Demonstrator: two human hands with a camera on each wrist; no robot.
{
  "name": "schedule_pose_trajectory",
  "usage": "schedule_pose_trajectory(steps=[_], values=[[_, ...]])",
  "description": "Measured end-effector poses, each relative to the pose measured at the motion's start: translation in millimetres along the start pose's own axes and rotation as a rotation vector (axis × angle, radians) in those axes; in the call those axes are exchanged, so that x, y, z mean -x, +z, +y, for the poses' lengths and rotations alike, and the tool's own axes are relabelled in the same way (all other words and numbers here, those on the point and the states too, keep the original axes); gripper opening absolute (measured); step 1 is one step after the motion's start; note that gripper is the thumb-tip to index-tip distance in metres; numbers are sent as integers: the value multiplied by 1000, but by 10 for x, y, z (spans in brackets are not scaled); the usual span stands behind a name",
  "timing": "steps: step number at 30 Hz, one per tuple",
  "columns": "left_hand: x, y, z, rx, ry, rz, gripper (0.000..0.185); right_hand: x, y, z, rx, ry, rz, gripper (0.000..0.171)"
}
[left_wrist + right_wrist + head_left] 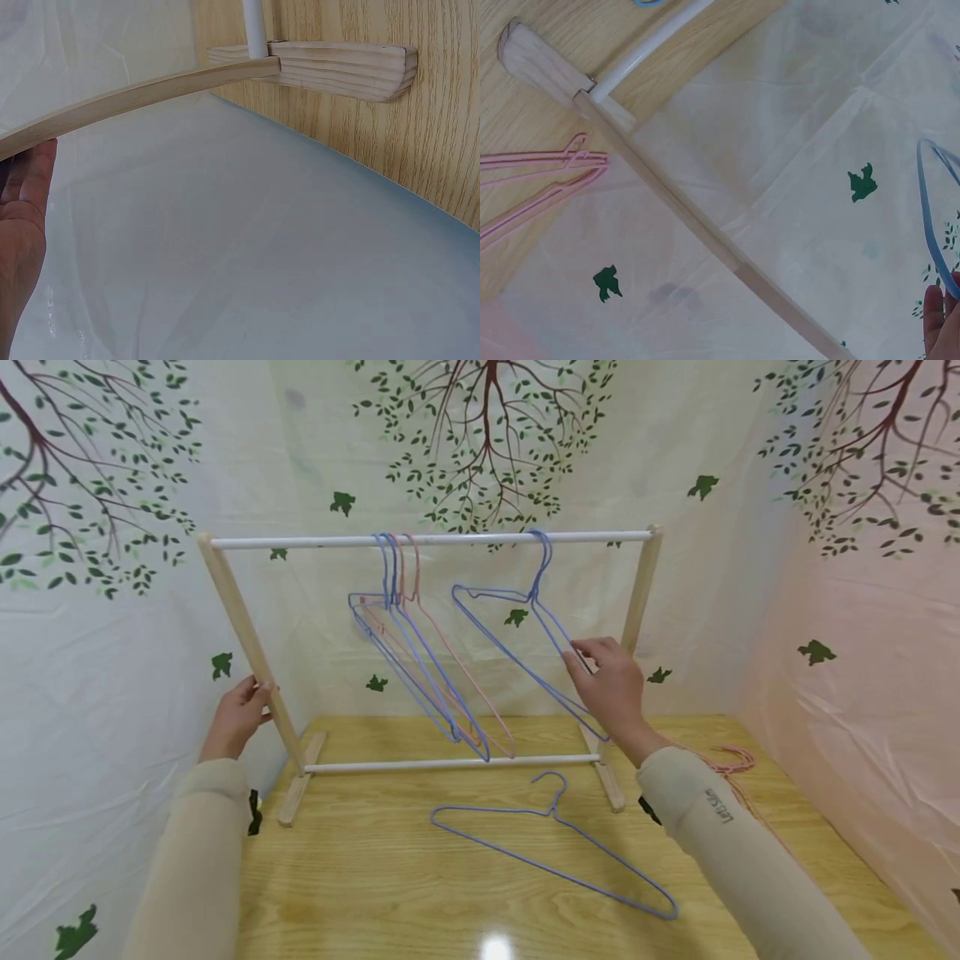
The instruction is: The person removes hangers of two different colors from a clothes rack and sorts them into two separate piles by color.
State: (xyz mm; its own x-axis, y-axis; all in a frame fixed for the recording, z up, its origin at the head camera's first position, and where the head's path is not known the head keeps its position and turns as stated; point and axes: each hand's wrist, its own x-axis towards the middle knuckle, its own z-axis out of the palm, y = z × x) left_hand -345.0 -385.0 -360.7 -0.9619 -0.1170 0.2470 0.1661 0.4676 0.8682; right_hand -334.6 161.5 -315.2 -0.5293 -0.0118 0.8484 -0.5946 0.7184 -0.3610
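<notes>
We observe the right hand (pixel 611 685), right of centre in the head view, pinching the lower arm of a blue wire hanger (pixel 525 643) between thumb and fingertips. That hanger's hook is over the white top rail (pixel 431 539) toward its right end, and the hanger body swings out at a slant rather than hanging plumb. The left hand (pixel 238 717), at the left of the frame, is curled round the left wooden upright (pixel 251 652) of the small drying rack.

A cluster of blue and pink hangers (pixel 420 660) hangs near the middle of the rail, apart from the held one. Another blue hanger (pixel 551 852) lies flat on the wooden table (pixel 360 893) in front of the rack. Pink hangers (pixel 540 180) lie on the table behind the right foot.

Risks, in our judgement:
- The held hanger is tilted; if it is let go abruptly it may swing, and the hook could ride off the rail's near end by the right upright (pixel 641 589).
- A pull along the rail could drag it into the middle cluster and tangle the wires.
- The rack looks light. Should the left hand loosen while the right tugs, the frame may tip or skid on the glossy tabletop.
- The right sleeve (pixel 720 835) passes close above the loose hanger on the table and could snag or sweep it.
</notes>
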Motion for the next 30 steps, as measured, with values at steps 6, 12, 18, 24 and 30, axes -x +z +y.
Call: schedule_pose_trajectory(steps=[6, 12, 18, 24, 30], values=[[21, 1, 17, 7, -2, 10, 54, 19, 42, -39, 87, -17, -21, 25], [17, 4, 7, 39, 10, 16, 53, 21, 40, -79, 128, 2, -53, 25], [13, 11, 15, 35, -6, 12, 55, 9, 37, -103, 128, -21, -51, 20], [-7, 15, 11, 16, -19, 13, 55, -2, 55, -117, 128, -63, -8, 16], [-8, 21, 14, 1, -20, 22, 55, -17, 73, -158, 104, -90, 24, 14]])
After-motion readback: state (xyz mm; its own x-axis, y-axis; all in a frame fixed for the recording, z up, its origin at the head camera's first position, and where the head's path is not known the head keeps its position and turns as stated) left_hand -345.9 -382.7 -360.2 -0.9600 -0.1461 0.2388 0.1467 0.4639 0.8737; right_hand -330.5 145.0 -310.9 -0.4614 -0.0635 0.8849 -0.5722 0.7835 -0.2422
